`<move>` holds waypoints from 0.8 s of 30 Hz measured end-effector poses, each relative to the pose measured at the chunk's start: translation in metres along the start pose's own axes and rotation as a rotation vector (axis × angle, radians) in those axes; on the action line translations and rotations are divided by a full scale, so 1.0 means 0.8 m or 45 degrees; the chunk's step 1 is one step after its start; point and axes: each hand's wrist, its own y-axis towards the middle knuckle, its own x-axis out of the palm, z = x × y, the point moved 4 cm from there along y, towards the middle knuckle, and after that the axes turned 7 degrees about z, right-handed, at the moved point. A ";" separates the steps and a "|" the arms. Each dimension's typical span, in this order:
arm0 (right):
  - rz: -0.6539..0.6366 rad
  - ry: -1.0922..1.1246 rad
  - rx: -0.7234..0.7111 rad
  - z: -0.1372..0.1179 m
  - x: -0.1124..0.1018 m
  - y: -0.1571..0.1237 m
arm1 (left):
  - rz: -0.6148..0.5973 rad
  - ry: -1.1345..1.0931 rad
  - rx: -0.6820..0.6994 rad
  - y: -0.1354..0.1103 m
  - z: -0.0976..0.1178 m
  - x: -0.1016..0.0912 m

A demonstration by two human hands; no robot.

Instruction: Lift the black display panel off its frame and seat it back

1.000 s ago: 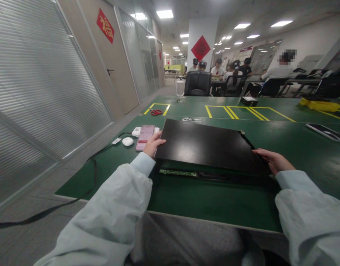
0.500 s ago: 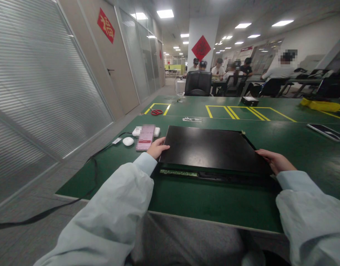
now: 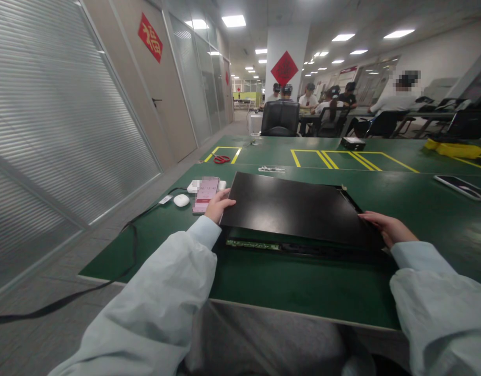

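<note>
A flat black display panel (image 3: 291, 209) is tilted above the green table, its left side raised higher than its right. My left hand (image 3: 220, 206) grips the left edge, thumb on top and fingers partly hidden beneath. At the right edge, my right hand (image 3: 389, 227) holds the panel with its fingers by the rim; its thumb is hidden. Below the panel's near edge shows a dark frame (image 3: 322, 251) with a narrow green circuit board (image 3: 254, 245) along its left part.
Left of the panel lie a phone (image 3: 204, 196) and a white earbud case (image 3: 181, 200). Red scissors (image 3: 221, 159) and a small clear packet (image 3: 271, 169) lie farther back. Another phone (image 3: 459, 185) with a cable is at right. People sit at tables behind.
The panel's left side has risen and shifted slightly left along with my left hand. My right hand has hardly moved.
</note>
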 end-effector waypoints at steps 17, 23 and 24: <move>0.052 0.040 0.245 -0.002 0.007 -0.027 | -0.036 0.041 -0.022 -0.008 -0.002 0.009; 0.018 -0.048 0.177 0.011 -0.001 -0.002 | -0.021 0.131 -0.071 0.001 -0.018 0.003; 0.008 -0.091 0.109 0.014 -0.003 0.005 | -0.015 0.149 -0.085 0.001 -0.020 0.003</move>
